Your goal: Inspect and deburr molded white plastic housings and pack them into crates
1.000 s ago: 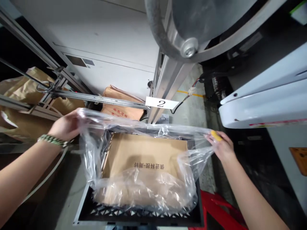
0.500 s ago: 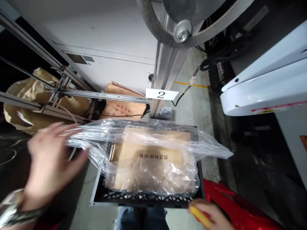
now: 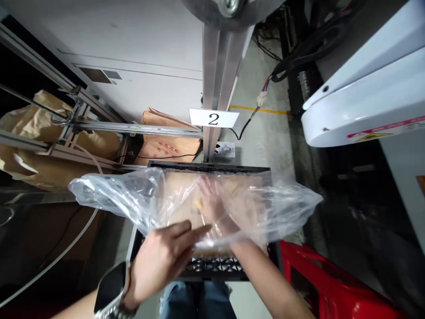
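Note:
A clear plastic bag (image 3: 113, 195) is spread over a black crate (image 3: 212, 167), with brown cardboard (image 3: 179, 184) showing through the film. My left hand (image 3: 162, 252), wearing a watch, is closed at the bag's near edge, its fingers pinching the film. Under the film, my right hand (image 3: 212, 199) reaches forward inside the bag, over the cardboard. A small yellow tool (image 3: 198, 204) shows beside its thumb; film and blur partly hide the grip on it.
A metal post (image 3: 219, 66) with a "2" label (image 3: 214, 118) stands behind the crate. Brown paper bags (image 3: 169, 141) lie beyond a metal rail. At right are a white machine arm (image 3: 358, 102) and a red plastic stool (image 3: 328, 283). A pale hose (image 3: 73, 241) curves at left.
My left hand has moved right from the bag's left end to its near edge. My right hand has gone from the crate's near right corner into the bag. The film is now opened wider.

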The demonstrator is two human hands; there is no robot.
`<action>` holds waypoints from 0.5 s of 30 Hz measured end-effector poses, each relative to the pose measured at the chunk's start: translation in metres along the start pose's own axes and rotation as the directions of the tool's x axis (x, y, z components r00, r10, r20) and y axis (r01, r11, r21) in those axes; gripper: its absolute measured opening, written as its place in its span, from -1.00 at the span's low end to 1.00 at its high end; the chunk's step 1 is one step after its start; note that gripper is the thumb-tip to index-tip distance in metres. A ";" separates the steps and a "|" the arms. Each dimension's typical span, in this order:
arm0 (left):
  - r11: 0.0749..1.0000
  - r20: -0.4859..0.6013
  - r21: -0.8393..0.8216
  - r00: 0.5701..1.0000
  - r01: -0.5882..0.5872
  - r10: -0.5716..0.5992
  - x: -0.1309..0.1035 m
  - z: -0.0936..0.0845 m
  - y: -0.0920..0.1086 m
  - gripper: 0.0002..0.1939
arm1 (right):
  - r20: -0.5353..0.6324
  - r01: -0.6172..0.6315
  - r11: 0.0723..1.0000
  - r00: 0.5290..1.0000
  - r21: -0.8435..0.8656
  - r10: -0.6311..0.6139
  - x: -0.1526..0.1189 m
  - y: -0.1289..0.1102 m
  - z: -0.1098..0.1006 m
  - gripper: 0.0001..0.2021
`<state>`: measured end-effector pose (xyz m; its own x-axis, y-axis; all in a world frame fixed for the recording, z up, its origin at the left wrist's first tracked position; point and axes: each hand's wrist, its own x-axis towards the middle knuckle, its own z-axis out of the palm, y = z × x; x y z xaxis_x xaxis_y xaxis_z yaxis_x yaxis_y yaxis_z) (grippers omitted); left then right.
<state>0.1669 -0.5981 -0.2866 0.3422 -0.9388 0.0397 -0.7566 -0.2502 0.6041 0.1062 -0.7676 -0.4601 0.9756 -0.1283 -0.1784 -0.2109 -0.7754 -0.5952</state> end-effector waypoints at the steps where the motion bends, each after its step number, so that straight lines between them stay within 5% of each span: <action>1: 0.999 0.064 -0.031 0.997 0.034 -0.032 -0.015 0.011 0.006 -0.44 | 0.005 0.007 1.000 1.000 0.015 -0.007 -0.021 -0.009 0.004 -0.37; 3: 0.989 0.256 -0.039 0.958 0.141 -0.126 -0.042 0.044 0.010 -0.36 | 0.049 0.074 0.986 0.995 0.147 -0.082 -0.081 -0.025 0.015 -0.41; 6: 0.924 0.577 0.050 0.744 0.380 -0.337 -0.070 0.097 0.004 -0.40 | 0.115 0.039 0.971 0.991 0.235 -0.067 -0.189 -0.024 0.021 -0.57; 8: 0.904 0.637 0.092 0.673 0.418 -0.376 -0.077 0.124 -0.004 -0.52 | 0.034 -0.174 0.933 0.985 0.314 0.172 -0.247 -0.002 0.007 -0.61; 9: 0.902 0.643 0.114 0.661 0.416 -0.386 -0.076 0.132 -0.008 -0.62 | -0.059 -0.303 0.867 0.934 0.395 0.353 -0.267 0.012 -0.006 -0.60; 10: 0.901 0.638 0.145 0.657 0.410 -0.402 -0.072 0.138 -0.011 -0.68 | -0.160 -0.411 0.790 0.835 0.455 0.526 -0.279 0.028 -0.022 -0.60; 12: 0.887 0.599 0.215 0.663 0.408 -0.449 -0.053 0.142 -0.015 -0.62 | -0.332 -0.459 0.714 0.663 0.528 0.672 -0.276 0.056 -0.059 -0.57; 13: 0.882 0.561 0.237 0.684 0.407 -0.466 -0.039 0.143 -0.016 -0.60 | -0.389 -0.442 0.719 0.626 0.537 0.675 -0.262 0.068 -0.078 -0.51; 15: 0.880 0.454 0.252 0.754 0.402 -0.474 -0.006 0.143 -0.015 -0.65 | -0.474 -0.385 0.801 0.657 0.457 0.586 -0.219 0.085 -0.111 -0.31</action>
<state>0.0967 -0.6224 -0.4099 0.3641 -0.6969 -0.6178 -0.6688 -0.6573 0.3473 -0.1184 -0.8739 -0.3851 0.5464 -0.8321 -0.0948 -0.5733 -0.2891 -0.7666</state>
